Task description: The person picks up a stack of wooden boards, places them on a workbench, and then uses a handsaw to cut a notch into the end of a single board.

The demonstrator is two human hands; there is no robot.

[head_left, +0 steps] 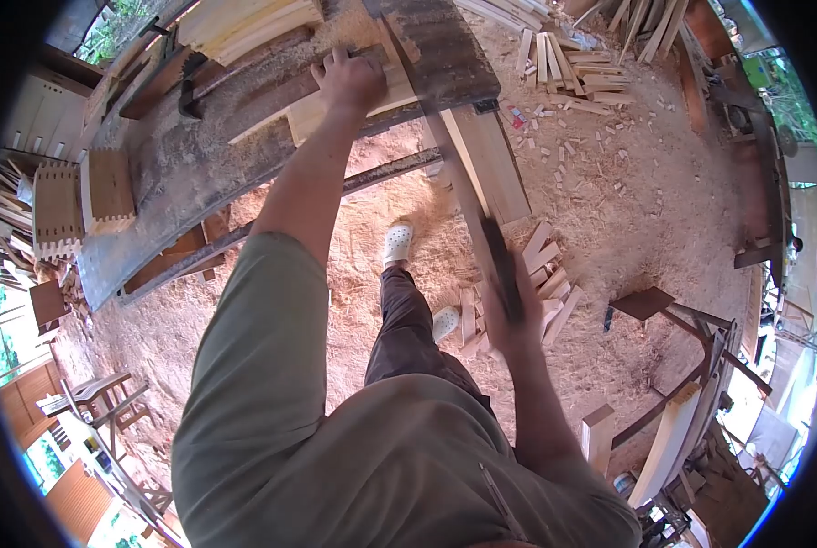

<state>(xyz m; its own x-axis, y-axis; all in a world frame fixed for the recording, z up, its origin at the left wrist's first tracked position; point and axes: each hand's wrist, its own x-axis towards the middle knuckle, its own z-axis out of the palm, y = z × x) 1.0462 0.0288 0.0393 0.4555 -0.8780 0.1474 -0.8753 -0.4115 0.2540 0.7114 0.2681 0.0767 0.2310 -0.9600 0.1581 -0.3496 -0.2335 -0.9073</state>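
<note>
My left hand (353,80) presses down on a pale wooden board (310,121) that lies at the front edge of the workbench (166,196). Its fingers are spread and slightly bent. In my right hand (514,315) is the dark handle of a long handsaw (468,173), with the fingers wrapped round it. The saw's blade runs up and away from me, across the board just right of my left hand. Both the blade and my right hand are somewhat blurred. Where the teeth meet the wood is hard to make out.
A dark clamp-like tool (189,84) and stacked planks (244,27) lie on the bench. Finger-jointed boxes (107,190) stand at its left end. Wood offcuts (554,283) lie near my feet, with another pile (577,73) beyond. Sawdust covers the floor (627,219).
</note>
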